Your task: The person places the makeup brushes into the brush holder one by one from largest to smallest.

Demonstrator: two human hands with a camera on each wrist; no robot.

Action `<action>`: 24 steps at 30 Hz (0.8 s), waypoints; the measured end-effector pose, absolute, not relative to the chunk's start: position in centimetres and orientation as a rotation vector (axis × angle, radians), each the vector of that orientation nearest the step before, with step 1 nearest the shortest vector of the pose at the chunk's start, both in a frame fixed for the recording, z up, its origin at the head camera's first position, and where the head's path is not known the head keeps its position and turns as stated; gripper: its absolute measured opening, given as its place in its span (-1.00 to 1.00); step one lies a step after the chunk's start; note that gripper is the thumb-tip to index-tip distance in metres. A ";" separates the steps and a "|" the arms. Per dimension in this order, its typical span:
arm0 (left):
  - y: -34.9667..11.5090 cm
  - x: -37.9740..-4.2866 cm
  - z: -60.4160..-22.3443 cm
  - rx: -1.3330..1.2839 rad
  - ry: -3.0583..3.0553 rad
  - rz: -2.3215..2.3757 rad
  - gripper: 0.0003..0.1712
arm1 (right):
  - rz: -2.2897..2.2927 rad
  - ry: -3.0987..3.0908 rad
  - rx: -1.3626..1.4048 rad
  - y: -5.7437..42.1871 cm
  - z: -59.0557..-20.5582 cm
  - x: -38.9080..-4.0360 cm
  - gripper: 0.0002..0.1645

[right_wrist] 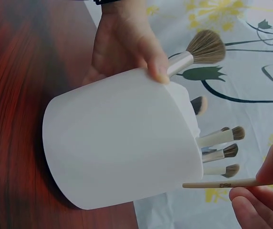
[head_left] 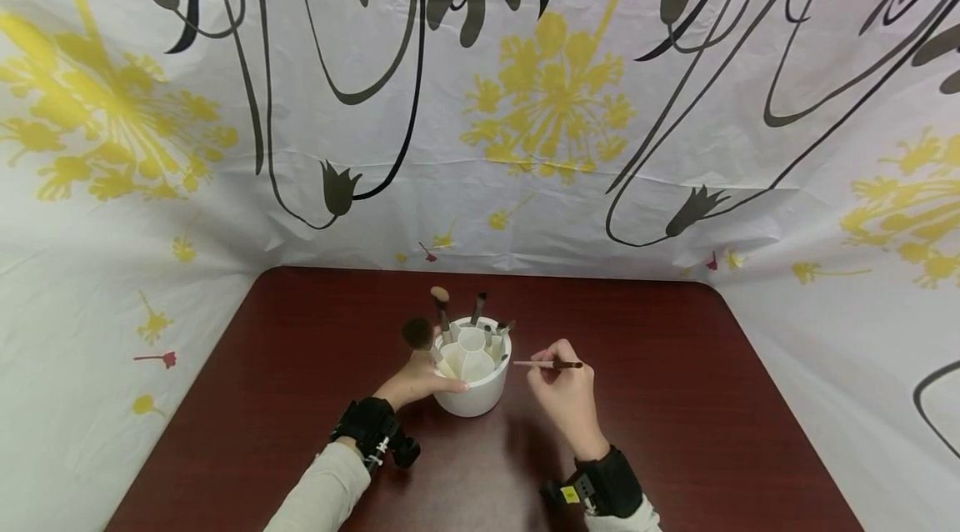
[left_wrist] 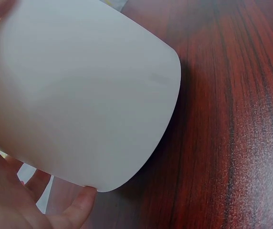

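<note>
A white round brush holder (head_left: pixel 480 397) with inner compartments stands on the table, several makeup brushes upright in it. My left hand (head_left: pixel 417 380) grips its left side, thumb over the rim; in the left wrist view, fingers (left_wrist: pixel 79 206) touch its wall. Just right of the holder, my right hand (head_left: pixel 567 400) pinches a slim makeup brush (head_left: pixel 572 364), held roughly level. Its pale handle end points toward the holder, apart from it in the head view. A large fluffy brush (right_wrist: pixel 207 47) leans out near my left thumb. Smaller brushes (right_wrist: pixel 231 150) stand on the other side.
The dark red wooden table (head_left: pixel 337 323) has rounded far corners. A white cloth (head_left: pixel 525 215) with yellow and grey flower prints hangs behind it and along both sides.
</note>
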State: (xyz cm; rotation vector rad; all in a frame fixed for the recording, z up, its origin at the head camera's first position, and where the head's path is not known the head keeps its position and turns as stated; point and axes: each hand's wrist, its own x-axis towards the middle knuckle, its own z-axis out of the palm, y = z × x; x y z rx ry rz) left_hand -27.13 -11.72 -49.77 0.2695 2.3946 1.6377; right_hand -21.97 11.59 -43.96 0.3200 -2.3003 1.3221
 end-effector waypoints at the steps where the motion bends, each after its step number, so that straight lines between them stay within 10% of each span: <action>1: -11.7 -27.1 -49.8 0.273 2.396 1.641 0.28 | 1.326 -2.302 0.321 11.5 -43.8 -21.9 -0.73; 24: -11.6 -27.2 -49.6 0.273 2.396 1.645 0.25 | 1.248 -2.205 0.400 11.3 -43.5 -22.1 -0.77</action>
